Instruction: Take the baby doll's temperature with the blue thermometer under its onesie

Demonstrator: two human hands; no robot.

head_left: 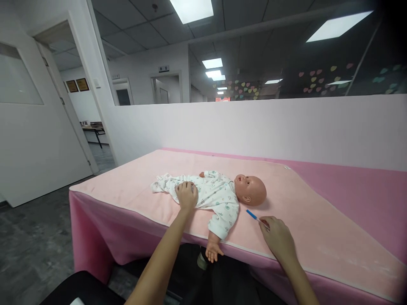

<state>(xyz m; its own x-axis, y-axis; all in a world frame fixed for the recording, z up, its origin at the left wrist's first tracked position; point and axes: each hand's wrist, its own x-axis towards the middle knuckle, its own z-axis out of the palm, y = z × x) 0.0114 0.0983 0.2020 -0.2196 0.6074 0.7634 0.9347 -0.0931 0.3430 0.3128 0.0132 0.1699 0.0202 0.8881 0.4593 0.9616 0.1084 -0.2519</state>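
Note:
A baby doll (208,190) in a white patterned sleepsuit lies on its back, its bald head (251,189) to the right. One doll arm (213,245) hangs over the near edge of the table. My left hand (187,195) is on the doll's lower body, fingers curled over the cloth; what lies under the fingertips is partly hidden. To the right of the doll, my right hand (278,237) pinches a slim stick with a blue end (252,214). The blue end points up and left, just short of the doll's head and apart from it.
A pale pink mat (133,186) covers most of the table, over a darker pink cloth (356,199). Behind it stands a low white wall (254,131) with glass above. An open doorway and white door (41,140) are at the left. A black seat (82,290) shows below.

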